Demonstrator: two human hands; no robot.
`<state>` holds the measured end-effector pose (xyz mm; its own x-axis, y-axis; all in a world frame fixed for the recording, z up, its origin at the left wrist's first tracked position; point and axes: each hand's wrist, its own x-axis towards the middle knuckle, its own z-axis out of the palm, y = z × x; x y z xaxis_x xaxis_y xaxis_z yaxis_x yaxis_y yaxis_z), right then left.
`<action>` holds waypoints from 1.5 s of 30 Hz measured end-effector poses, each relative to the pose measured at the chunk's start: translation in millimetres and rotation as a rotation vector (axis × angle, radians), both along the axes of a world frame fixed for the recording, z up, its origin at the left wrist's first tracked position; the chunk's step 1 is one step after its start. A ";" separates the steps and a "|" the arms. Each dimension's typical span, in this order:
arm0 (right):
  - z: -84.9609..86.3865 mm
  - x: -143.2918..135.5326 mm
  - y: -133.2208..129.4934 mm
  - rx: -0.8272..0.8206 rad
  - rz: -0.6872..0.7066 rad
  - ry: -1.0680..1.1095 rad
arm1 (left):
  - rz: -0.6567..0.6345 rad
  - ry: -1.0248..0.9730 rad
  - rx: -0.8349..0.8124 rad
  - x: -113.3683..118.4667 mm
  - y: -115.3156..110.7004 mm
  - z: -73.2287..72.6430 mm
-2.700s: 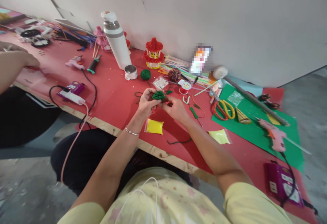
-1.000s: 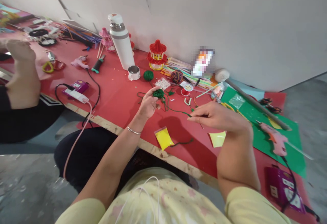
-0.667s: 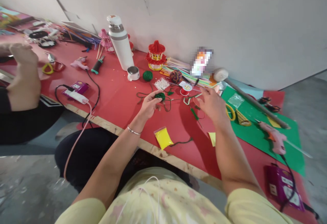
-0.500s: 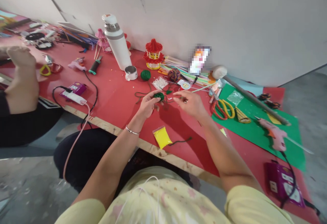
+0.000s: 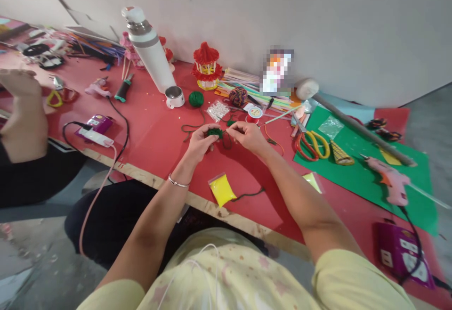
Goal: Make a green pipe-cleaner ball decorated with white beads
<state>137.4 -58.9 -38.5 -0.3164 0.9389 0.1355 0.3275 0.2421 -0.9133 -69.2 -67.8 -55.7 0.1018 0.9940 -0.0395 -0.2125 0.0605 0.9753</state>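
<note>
Yarn piece (image 5: 214, 134) is pinched in the left hand (image 5: 199, 144) over the tabletop (image 5: 155, 135); the right hand (image 5: 250, 137) has moved in just right of it, fingertips pressed together, their hold unclear.

Red tabletop (image 5: 151, 135) opens a broad passage at centre left, between the black cable (image 5: 122, 112) and the left hand (image 5: 200, 144), which grips a green yarn piece (image 5: 214, 134). The right hand (image 5: 247, 136), fingertips together, closes off the middle alongside it. Behind them, a green yarn ball (image 5: 196, 99), bead bag (image 5: 218, 110) and thread spool (image 5: 254, 114) crowd the way; a tall flask (image 5: 151, 58) and cup (image 5: 174, 97) block the upper left. Below the hands, a narrower red gap runs between the bright yellow packet (image 5: 221, 190) and the right forearm, crossed by a low dark strand (image 5: 250, 193). Scissors (image 5: 318, 145) and a glue gun (image 5: 391, 180) obstruct the right.
</note>
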 end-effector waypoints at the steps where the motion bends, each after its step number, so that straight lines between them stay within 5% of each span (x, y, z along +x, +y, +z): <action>1: -0.9 0.2 -0.1 0.006 -0.011 0.015 | 0.016 0.011 0.010 0.7 -0.1 0.1; 11: -1.0 -17.1 -18.7 0.064 0.067 0.120 | 0.170 0.104 0.145 3.9 2.3 -6.9; 23: -16.4 -16.6 -18.7 0.105 0.070 0.089 | 0.109 0.362 0.275 -2.8 8.8 -19.1; 31: -19.5 -11.9 -9.4 0.235 -0.224 0.101 | -0.053 0.012 -0.049 1.8 -0.4 -4.5; 37: -25.9 -9.7 -2.1 0.160 -0.073 0.136 | -0.162 -0.152 -0.165 -2.4 0.3 -4.4; 45: -26.7 -8.7 -0.3 0.163 -0.139 0.134 | -0.163 -0.155 -0.125 -6.5 -3.0 1.9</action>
